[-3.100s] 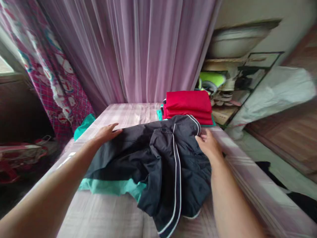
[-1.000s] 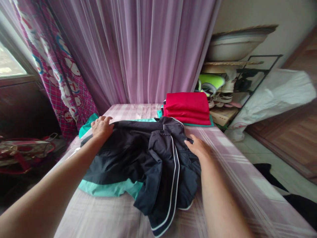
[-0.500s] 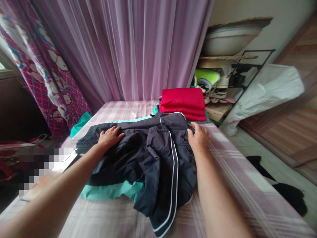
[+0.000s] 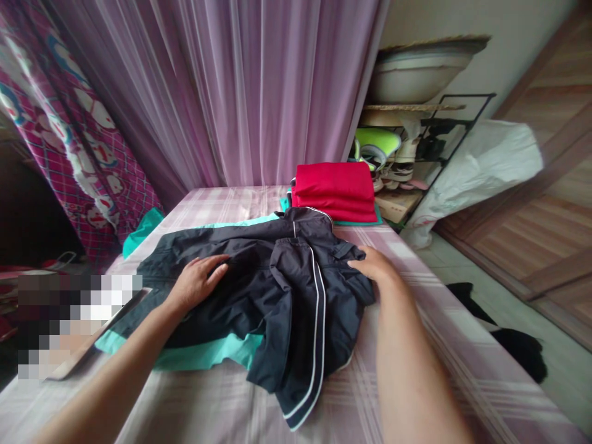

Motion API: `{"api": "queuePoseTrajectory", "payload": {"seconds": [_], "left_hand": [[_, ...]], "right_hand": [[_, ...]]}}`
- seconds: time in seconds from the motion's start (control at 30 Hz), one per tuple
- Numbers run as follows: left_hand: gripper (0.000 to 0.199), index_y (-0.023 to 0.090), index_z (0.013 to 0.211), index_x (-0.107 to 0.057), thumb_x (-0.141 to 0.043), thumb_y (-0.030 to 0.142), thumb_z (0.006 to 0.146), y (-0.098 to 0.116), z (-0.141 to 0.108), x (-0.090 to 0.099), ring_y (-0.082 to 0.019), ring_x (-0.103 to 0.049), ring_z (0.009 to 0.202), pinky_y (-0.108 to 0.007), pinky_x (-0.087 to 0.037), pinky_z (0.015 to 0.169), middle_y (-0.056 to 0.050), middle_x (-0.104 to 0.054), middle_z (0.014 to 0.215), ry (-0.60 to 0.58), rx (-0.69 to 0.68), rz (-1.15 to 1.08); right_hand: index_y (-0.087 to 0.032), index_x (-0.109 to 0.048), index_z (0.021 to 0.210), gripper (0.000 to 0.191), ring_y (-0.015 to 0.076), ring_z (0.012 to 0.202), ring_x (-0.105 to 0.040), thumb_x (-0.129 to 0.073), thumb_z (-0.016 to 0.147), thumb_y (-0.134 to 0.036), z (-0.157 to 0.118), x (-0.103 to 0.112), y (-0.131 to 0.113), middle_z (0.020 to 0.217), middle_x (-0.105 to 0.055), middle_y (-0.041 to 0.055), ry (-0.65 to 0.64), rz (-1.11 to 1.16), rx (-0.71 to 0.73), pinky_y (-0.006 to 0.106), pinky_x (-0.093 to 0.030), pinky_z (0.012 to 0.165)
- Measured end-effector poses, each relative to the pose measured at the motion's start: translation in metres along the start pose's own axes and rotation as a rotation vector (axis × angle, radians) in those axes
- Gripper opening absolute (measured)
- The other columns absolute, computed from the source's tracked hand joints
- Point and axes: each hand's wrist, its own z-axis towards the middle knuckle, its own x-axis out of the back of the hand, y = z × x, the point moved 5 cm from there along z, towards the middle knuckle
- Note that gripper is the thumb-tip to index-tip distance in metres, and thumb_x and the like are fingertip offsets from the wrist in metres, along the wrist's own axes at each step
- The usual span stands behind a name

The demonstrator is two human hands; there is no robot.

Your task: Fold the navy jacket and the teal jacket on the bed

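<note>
Plaid cover [image 4: 351, 394] nearest, under the rest. Dark garment [image 4: 250, 277] spread across it, teal fabric [image 4: 208, 357] showing along the near edge. Left hand [image 4: 198, 280] rests on the garment, fingers loosely spread, probably steadying the cloth. Right hand [image 4: 377, 265] pinches the garment's right edge between thumb and fingers, likely to control that side. Beyond: folded red pile [image 4: 333, 191], perhaps set back for room. Count: two hands, one dark garment, one red pile, layers uncertain.
</note>
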Motion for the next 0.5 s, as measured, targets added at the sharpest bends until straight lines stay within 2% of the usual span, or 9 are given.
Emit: {"api": "queuePoseTrajectory", "payload": {"seconds": [0.07,0.13,0.23,0.3,0.4,0.5], "left_hand": [[0.06,0.024,0.143,-0.053,-0.039,0.057,0.095,0.007,-0.014,-0.007,-0.028,-0.06,0.127,-0.05,-0.038,0.114,-0.01,-0.064,0.138,-0.071,-0.022,0.035],[0.06,0.026,0.148,-0.046,-0.041,0.053,0.096,0.011,-0.019,-0.014,-0.028,-0.056,0.132,-0.055,-0.032,0.116,-0.011,-0.06,0.144,-0.091,-0.002,0.088],[0.049,0.03,0.146,-0.049,-0.035,0.039,0.099,0.014,-0.01,-0.02,-0.027,-0.056,0.132,-0.06,-0.028,0.116,-0.009,-0.061,0.142,-0.064,0.044,0.141],[0.047,0.032,0.143,-0.052,-0.033,0.033,0.1,0.018,0.003,-0.022,-0.028,-0.057,0.131,-0.061,-0.025,0.117,-0.008,-0.062,0.141,-0.007,0.07,0.16],[0.047,0.031,0.142,-0.052,-0.032,0.033,0.101,0.025,0.021,-0.025,-0.028,-0.055,0.133,-0.06,-0.023,0.118,-0.008,-0.062,0.142,0.064,0.123,0.176],[0.05,0.028,0.145,-0.05,-0.032,0.041,0.101,0.029,0.032,-0.034,-0.03,-0.046,0.14,-0.06,-0.021,0.119,-0.009,-0.056,0.148,0.018,0.176,0.166]], "right_hand": [[-0.027,-0.066,0.124,0.044,0.0241,0.1,-0.068,-0.066,0.079,-0.028,-0.005,0.004,-0.014,0.111,-0.074,0.0055,0.036,0.013,0.033,0.033,-0.051,0.087],[-0.026,-0.065,0.125,0.041,0.0249,0.11,-0.064,-0.058,0.084,-0.025,-0.011,0.016,-0.032,0.121,-0.07,0.0072,0.182,0.051,0.107,0.034,-0.049,0.094],[-0.019,-0.066,0.122,0.037,0.0264,0.119,-0.057,-0.047,0.091,-0.026,-0.022,0.037,-0.046,0.126,-0.065,0.0131,0.447,0.136,0.185,0.035,-0.044,0.102],[-0.016,-0.064,0.123,0.039,0.0278,0.122,-0.054,-0.041,0.094,-0.028,-0.025,0.045,-0.046,0.125,-0.063,0.016,0.555,0.16,0.182,0.037,-0.042,0.104],[-0.016,-0.061,0.13,0.043,0.03,0.123,-0.052,-0.041,0.094,-0.03,-0.02,0.04,-0.034,0.126,-0.061,0.0168,0.552,0.142,0.127,0.041,-0.041,0.104],[-0.013,-0.059,0.133,0.049,0.0318,0.123,-0.051,-0.048,0.09,-0.032,-0.012,0.024,-0.022,0.129,-0.06,0.0189,0.419,0.071,0.064,0.043,-0.041,0.104]]}}
